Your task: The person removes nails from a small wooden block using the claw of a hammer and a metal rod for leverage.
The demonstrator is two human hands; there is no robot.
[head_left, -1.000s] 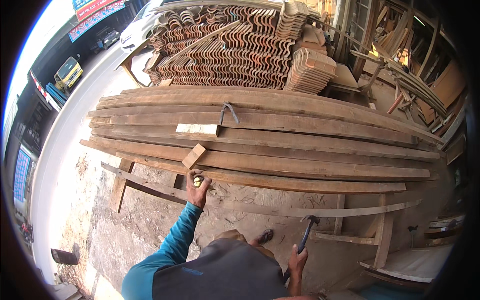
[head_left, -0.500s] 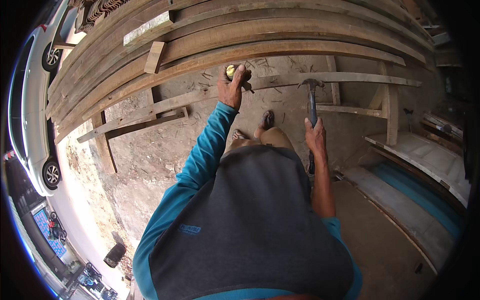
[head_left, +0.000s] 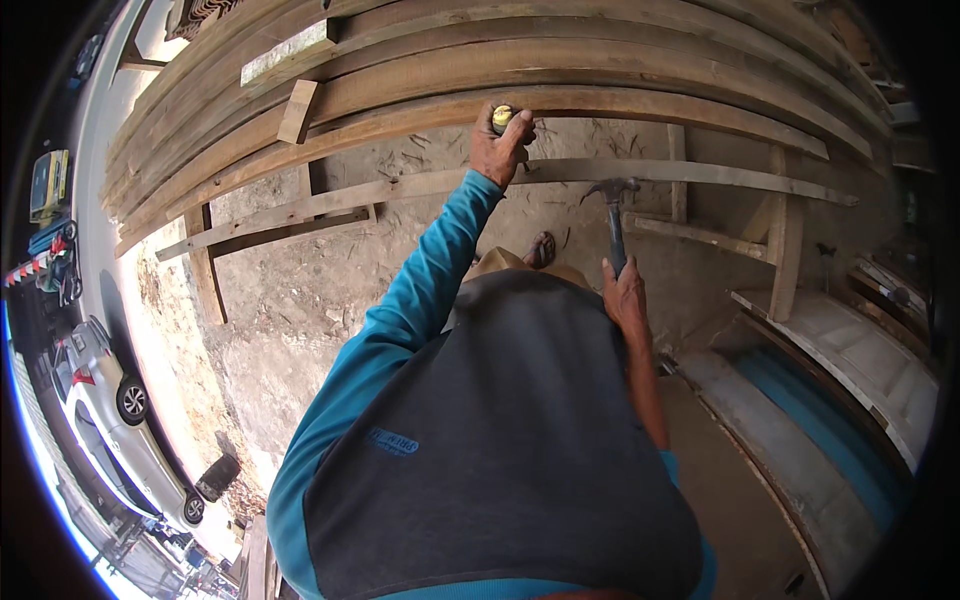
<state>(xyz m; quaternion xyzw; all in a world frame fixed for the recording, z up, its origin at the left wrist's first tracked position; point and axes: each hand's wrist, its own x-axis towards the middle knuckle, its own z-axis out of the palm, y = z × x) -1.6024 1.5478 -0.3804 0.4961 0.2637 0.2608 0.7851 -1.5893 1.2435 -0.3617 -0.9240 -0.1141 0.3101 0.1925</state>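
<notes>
My left hand (head_left: 497,152), in a teal sleeve, is closed round a tool with a rounded yellow end (head_left: 502,119); a dark part pokes out below, and the rest is hidden in my fingers. It is held by the nearest brown beam (head_left: 620,103) of a rack of long timbers. Lower right, my right hand (head_left: 626,298) grips a claw hammer (head_left: 616,228) by its dark handle, its head pointing away from me. The hammer head appears just this side of a thin wooden rail (head_left: 400,188); I cannot tell whether they touch.
Two short wood offcuts, one pale (head_left: 288,55) and one brown (head_left: 297,112), lie on the timbers. Wooden legs (head_left: 207,272) support the rack. Pale panels (head_left: 840,345) are stacked at the right. A silver car (head_left: 100,390) is on the road at left.
My left hand has moved right and slightly away from me with the yellow-ended tool. The right hand and hammer sit slightly lower in view. A car on the left has moved down the picture.
</notes>
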